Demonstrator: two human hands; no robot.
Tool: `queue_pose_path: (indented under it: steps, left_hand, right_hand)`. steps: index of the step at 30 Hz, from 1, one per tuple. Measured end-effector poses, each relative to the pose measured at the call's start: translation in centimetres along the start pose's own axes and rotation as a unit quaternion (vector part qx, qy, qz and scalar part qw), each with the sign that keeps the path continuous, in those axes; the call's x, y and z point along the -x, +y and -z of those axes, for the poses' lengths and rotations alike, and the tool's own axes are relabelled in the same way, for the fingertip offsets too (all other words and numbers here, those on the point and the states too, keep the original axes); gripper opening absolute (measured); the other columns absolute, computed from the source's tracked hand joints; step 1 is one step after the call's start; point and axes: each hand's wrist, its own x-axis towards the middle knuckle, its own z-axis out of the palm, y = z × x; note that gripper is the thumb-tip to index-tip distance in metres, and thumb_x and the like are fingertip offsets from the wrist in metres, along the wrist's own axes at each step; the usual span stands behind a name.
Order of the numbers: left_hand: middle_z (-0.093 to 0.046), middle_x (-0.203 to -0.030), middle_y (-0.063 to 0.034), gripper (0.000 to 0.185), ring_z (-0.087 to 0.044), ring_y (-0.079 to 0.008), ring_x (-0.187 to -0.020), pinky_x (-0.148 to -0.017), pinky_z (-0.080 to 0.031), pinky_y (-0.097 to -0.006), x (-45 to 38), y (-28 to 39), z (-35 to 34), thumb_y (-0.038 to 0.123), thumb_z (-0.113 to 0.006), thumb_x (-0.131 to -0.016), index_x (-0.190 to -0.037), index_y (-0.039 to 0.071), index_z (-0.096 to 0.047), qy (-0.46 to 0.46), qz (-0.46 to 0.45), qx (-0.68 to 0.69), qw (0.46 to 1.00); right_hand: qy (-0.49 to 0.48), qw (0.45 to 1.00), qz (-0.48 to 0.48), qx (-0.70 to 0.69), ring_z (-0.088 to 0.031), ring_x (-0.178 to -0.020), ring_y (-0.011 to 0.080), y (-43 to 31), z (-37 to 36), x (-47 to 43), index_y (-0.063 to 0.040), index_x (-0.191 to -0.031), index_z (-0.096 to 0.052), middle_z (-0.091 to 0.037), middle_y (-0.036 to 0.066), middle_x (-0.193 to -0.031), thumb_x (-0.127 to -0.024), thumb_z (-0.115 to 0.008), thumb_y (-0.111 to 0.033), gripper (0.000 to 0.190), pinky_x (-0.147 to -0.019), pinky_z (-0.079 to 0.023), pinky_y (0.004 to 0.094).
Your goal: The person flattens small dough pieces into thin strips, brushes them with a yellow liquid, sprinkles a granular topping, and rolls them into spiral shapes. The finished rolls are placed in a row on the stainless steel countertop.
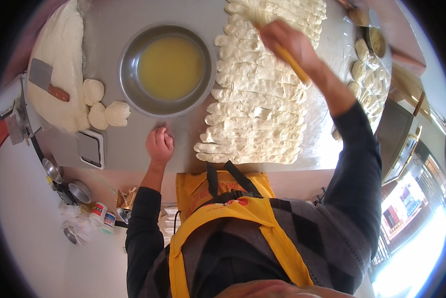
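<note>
My right hand [288,43] grips the yellow handle of a brush [291,65]. Its blurred bristles lie over the far part of a long row of dough strips [258,100], set side by side on the metal worktop [185,138]. My left hand [159,145] is curled shut and rests near the worktop's front edge, with nothing visible in it. Just beyond that hand stands a wide steel bowl [124,70] with yellow liquid [170,69], which looks like oil, in it.
On the left, a cleaver [41,74] lies on a large dough mass [64,33], beside several dough pieces [93,92]. A flat scale [90,149] sits near the front edge. Several dough balls [368,80] lie under plastic film at right, near a small metal bowl [377,41].
</note>
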Motion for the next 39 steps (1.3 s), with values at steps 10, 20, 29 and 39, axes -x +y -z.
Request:
queue_pose_path:
  steps: [10, 20, 29, 39]
  left_hand:
    - [-0.064, -0.093, -0.0151, 0.019, -0.063, -0.0358, -0.078, -0.067, -0.052, -0.0438, -0.7, 0.1, 0.3, 0.002, -0.061, -0.087, -0.106, 0.003, -0.063, -0.001, 0.004, 0.049, 0.999]
    - [-0.061, -0.090, -0.0085, 0.028, -0.062, -0.0298, -0.075, -0.064, -0.052, -0.0415, -0.4, -0.5, 0.3, 0.002, -0.066, -0.079, -0.107, 0.008, -0.064, 0.023, 0.001, 0.064, 0.998]
    - [-0.059, -0.088, -0.0085, 0.028, -0.062, -0.0301, -0.075, -0.065, -0.052, -0.0425, -0.1, -0.4, 0.6, 0.002, -0.067, -0.078, -0.105, 0.008, -0.064, 0.020, 0.000, 0.081, 0.997]
    - [-0.058, -0.086, -0.0098, 0.028, -0.061, -0.0318, -0.074, -0.064, -0.051, -0.0443, -0.8, -0.7, 0.3, 0.000, -0.068, -0.076, -0.103, 0.006, -0.064, 0.034, -0.005, 0.111, 0.993]
  right_hand:
    - [0.068, 0.956, -0.276, 0.072, -0.070, -0.077, 0.0148, 0.0, 7.7, 11.1, 0.000, -0.102, -0.071, -0.072, 0.009, -0.094, -0.095, -0.071, -0.004, 0.008, -0.067, -0.059, 0.0271]
    - [0.020, 0.971, -0.231, 0.061, -0.068, -0.092, 0.0290, -1.6, 3.4, 8.8, -0.003, -0.095, -0.072, -0.069, 0.014, -0.098, -0.091, -0.068, 0.000, 0.006, -0.077, -0.056, 0.0380]
    - [0.090, 0.961, -0.256, -0.049, -0.069, -0.083, 0.0285, -6.4, -2.7, 1.7, -0.006, -0.106, -0.073, -0.071, 0.011, -0.093, -0.093, -0.064, -0.010, 0.017, -0.078, -0.056, 0.0392]
    - [0.132, 0.972, -0.179, 0.075, -0.069, -0.072, 0.0196, -10.1, -4.4, 4.1, -0.005, -0.102, -0.069, -0.069, 0.012, -0.093, -0.094, -0.072, -0.008, 0.010, -0.065, -0.055, 0.0289]
